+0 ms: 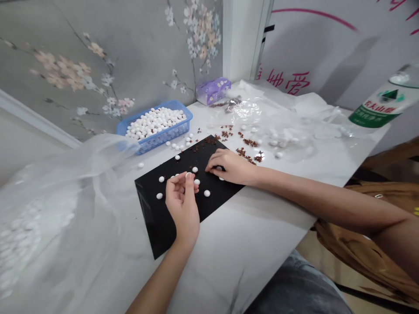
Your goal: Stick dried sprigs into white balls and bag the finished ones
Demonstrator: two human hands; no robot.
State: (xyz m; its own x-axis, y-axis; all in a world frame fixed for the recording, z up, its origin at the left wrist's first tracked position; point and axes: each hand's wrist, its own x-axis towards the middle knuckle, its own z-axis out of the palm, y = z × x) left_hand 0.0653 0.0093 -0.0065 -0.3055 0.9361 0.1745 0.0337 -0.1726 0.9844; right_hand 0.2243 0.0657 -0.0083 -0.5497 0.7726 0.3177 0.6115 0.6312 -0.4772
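My left hand (183, 203) is over the black board (155, 226), its thumb and fingertips pinched on a small white ball (189, 174). My right hand (232, 165) rests at the board's right side with fingers curled down and drawn together; whether anything is between the fingertips is hidden. Under that palm a white ball (219, 168) partly shows. Other white balls, such as one near the front edge (207, 193), lie scattered on the board around both hands. Small brown star-like pieces (242, 152) lie in clusters beyond my right hand, some on the board's far corner.
A blue basket (190, 120) heaped with white balls stands against the wall. Clear plastic bags with white balls lie left (91, 174) and back right (284, 126). A purple packet (214, 90) is behind. A large bottle (376, 102) leans at the right. The table edge runs along the right.
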